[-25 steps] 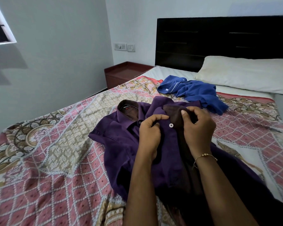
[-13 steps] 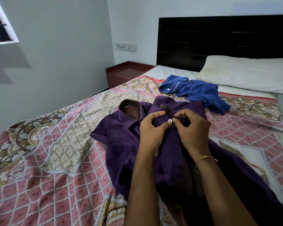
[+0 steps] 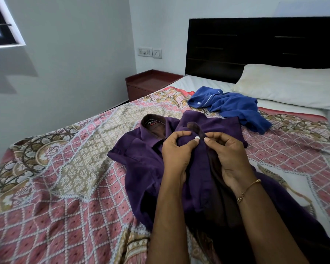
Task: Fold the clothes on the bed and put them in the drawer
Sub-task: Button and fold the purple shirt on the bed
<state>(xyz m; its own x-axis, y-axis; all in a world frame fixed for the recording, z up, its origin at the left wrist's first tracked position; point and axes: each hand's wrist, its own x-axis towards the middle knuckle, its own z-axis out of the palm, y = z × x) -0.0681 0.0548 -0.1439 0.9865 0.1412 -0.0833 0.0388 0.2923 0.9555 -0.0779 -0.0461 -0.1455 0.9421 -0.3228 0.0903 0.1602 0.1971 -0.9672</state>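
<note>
Purple shirt (image 3: 147, 164) on bed (image 3: 55, 197) — both hands pinch its button placket.

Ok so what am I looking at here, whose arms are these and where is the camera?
There is no machine here. A camera worn on a person's head looks forward and down, so the arms are their own. The left hand and right hand each have a grip on the front of a purple shirt, pinching the cloth on either side of a white button. The shirt lies on a patterned bedspread. Further up the bed, a blue garment lies crumpled near a white pillow.
</note>
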